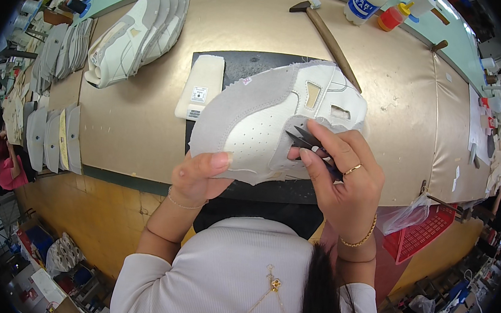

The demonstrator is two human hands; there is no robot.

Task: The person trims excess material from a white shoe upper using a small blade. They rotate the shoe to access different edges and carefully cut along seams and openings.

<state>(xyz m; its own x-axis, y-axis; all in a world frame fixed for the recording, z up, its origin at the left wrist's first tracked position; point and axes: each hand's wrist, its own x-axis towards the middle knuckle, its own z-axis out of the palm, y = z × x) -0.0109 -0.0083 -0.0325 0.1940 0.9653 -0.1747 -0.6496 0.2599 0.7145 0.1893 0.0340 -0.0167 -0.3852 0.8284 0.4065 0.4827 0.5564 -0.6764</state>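
Centrally, left hand (201,173) pinching white shoe upper (271,122), right hand (344,176) gripping black snips (308,141), white labelled insole (200,86) behind

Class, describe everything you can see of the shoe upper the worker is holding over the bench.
The shoe upper is a flat, unlasted piece in white and pale grey. A grey suede-like panel sweeps across its left side; the white middle shows rows of small perforations, and two cut-out windows sit near the top right. Its edges look raw and slightly frayed. It is held tilted above a black mat. The left hand pinches its lower edge, while the right hand presses small black snips against its right side.
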